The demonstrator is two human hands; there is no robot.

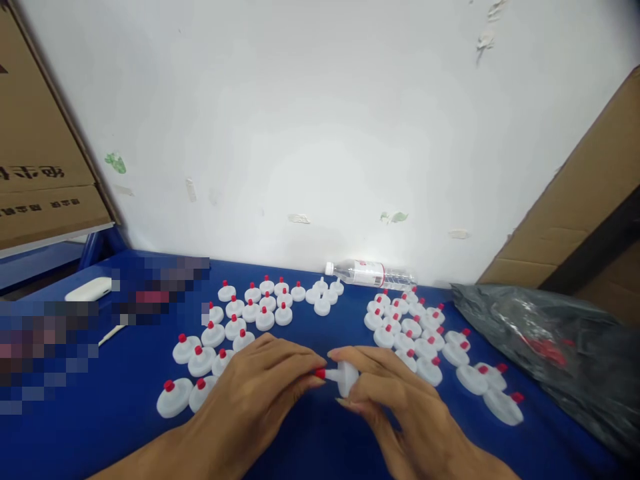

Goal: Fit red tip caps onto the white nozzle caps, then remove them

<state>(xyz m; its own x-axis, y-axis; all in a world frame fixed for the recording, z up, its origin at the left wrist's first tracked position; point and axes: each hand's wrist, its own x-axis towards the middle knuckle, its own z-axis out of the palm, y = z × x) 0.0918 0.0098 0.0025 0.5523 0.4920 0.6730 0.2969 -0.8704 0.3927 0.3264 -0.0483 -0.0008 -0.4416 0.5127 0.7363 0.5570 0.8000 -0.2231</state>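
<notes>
My left hand (265, 387) pinches a small red cap (320, 374) between thumb and fingers. The cap sits at the tip of a white plastic nozzle lid (347, 379), whose round base my right hand (400, 393) grips from the right. Both hands meet low over the blue table, with the lid lying sideways between them. White lids with red caps (265, 319) stand in a group beyond my left hand, and another group of red-capped lids (411, 327) stands beyond my right. Between these groups, several lids without red caps (323, 305) cluster near the wall.
A clear plastic bottle (370, 273) lies along the wall. A dark plastic bag (545, 360) with red pieces showing rests at the right. Cardboard (50, 133) stands at the left, more cardboard (565, 187) at the right. A white oblong object (89, 289) lies on the blue table (320, 440).
</notes>
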